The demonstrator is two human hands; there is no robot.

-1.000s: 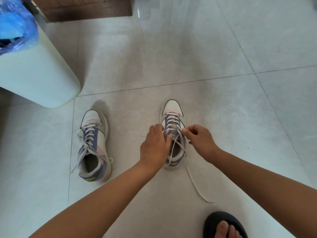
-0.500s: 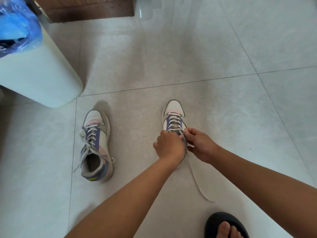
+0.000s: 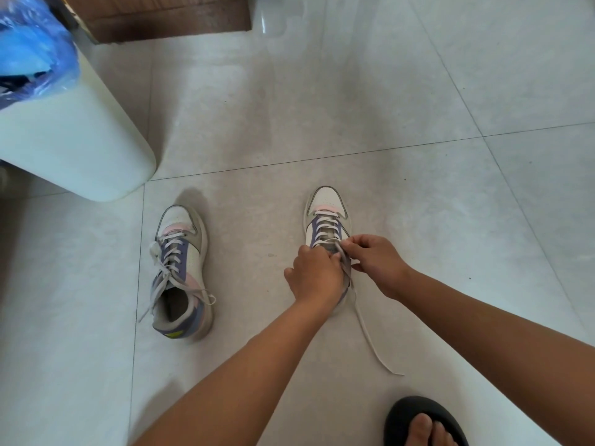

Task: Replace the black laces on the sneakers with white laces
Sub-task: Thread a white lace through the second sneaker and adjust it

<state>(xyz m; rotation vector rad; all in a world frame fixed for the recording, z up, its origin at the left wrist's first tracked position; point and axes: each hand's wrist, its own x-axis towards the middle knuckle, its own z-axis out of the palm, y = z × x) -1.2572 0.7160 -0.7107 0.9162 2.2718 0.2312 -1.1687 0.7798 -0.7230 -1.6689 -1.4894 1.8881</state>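
Two white, purple and pink sneakers stand on the tiled floor. The left sneaker [image 3: 182, 268] is laced in white, its lace ends loose at both sides. The right sneaker [image 3: 326, 217] also carries a white lace [image 3: 370, 336], one end trailing over the floor toward me. My left hand [image 3: 314, 275] lies over this shoe's opening with curled fingers and holds the shoe's upper part. My right hand [image 3: 375, 262] pinches the lace near the top eyelets. The heel of the right sneaker is hidden under my hands.
A pale bin [image 3: 74, 136] with a blue plastic liner [image 3: 32, 53] stands at the left. Brown wooden furniture [image 3: 167, 17] is at the top. My foot in a black slipper [image 3: 421, 423] is at the bottom right.
My left hand slid right and down over the shoe's opening, and my right hand closed in beside it at the top eyelets. The view moved slightly.
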